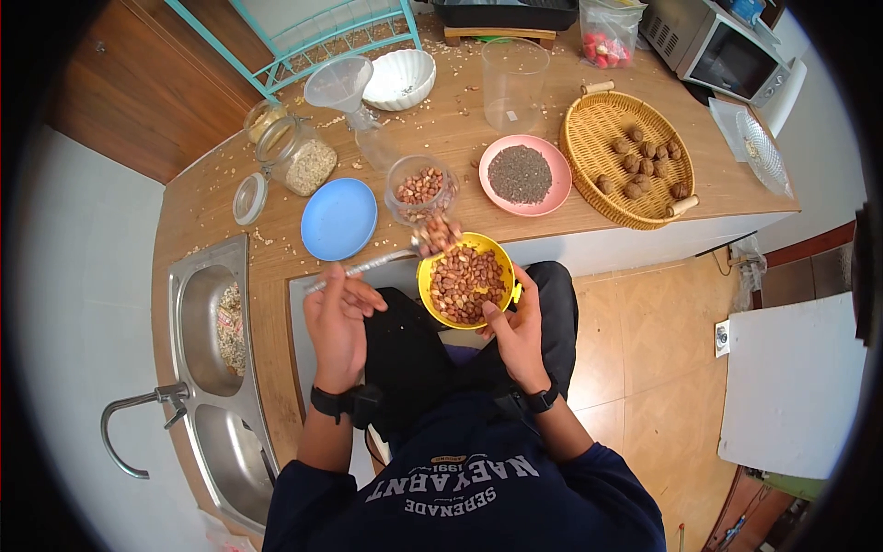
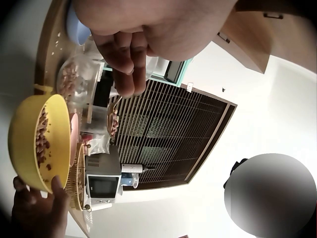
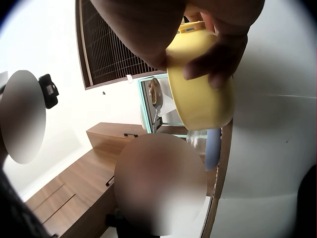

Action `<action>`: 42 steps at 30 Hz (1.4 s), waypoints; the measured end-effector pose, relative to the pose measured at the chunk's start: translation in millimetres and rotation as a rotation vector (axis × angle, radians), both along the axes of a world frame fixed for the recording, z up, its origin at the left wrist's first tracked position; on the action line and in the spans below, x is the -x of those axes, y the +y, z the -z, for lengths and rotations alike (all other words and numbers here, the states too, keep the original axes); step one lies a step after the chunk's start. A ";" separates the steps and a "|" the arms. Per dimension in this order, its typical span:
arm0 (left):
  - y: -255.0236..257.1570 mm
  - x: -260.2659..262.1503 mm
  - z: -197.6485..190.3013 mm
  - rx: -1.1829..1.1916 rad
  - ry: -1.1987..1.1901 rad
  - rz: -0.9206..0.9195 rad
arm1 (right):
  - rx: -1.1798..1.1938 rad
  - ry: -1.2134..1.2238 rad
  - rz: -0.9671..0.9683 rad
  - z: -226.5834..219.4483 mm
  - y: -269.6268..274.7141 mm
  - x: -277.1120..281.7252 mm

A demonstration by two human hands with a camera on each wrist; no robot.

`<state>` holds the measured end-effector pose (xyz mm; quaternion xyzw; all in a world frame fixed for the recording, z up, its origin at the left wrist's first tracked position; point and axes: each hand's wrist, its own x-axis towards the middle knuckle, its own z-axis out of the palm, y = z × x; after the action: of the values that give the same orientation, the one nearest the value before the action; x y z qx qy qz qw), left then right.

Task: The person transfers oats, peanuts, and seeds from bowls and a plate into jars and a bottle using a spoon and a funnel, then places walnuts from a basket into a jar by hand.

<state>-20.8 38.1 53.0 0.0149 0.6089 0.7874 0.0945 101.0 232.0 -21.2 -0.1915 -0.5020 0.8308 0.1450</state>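
My left hand (image 1: 338, 317) pinches the handle of a metal spoon (image 1: 386, 261), its bowl heaped with peanuts (image 1: 436, 234) and held between the rim of the yellow bowl (image 1: 427, 276) and the small glass jar (image 1: 420, 189) on the table (image 1: 460, 129). My right hand (image 1: 517, 333) curls its grip round the yellow bowl from below, thumb on the near rim, holding it over my lap just off the table's edge; the bowl is full of peanuts. From the right wrist, my fingers (image 3: 218, 62) wrap the bowl's yellow wall (image 3: 198, 94). From the left wrist, the bowl (image 2: 29, 144) shows side-on with the loaded spoon (image 2: 113, 119) just beyond it.

The glass jar, partly filled with peanuts, stands at the table's near edge. Left of it lies an empty blue plate (image 1: 339, 218); right of it a pink plate (image 1: 525, 175) of dark seeds. Farther right a woven tray (image 1: 598, 138) holds walnuts (image 1: 644, 161). Behind stand a clear funnel (image 1: 340, 85), a white bowl (image 1: 401, 78), a clear plastic cup (image 1: 513, 83) and a tipped jar of oats (image 1: 299, 156), its lid (image 1: 248, 198) beside it. Crumbs dot the table. A steel sink (image 1: 216, 368) sits to my left.
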 end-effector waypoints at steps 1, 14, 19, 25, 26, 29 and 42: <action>1.5 9.0 -6.2 0.013 0.047 -0.021 | -0.018 0.002 0.001 1.8 2.3 -1.0; 44.6 52.6 -32.1 0.988 0.800 0.094 | -0.019 -0.042 0.064 5.9 41.2 -22.0; 32.7 55.9 -33.3 1.269 1.030 0.030 | -0.053 -0.041 0.047 9.9 42.2 -22.6; 25.1 42.5 -38.1 0.983 0.906 -0.022 | -0.044 -0.028 0.033 5.7 32.8 -20.3; 23.7 35.0 -39.4 0.982 0.902 -0.017 | -0.043 -0.035 0.022 3.1 30.7 -20.4; 12.9 7.3 -43.4 0.617 0.689 -0.150 | -0.055 -0.002 0.028 1.7 24.1 -19.1; -3.1 -79.8 37.6 0.595 0.637 0.182 | -0.109 -0.030 0.003 -8.4 -4.3 -12.2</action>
<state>59.0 35.0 15.4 0.2825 0.8040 0.5224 -0.0290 113.3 227.8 -12.8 -0.1963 -0.5483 0.7992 0.1489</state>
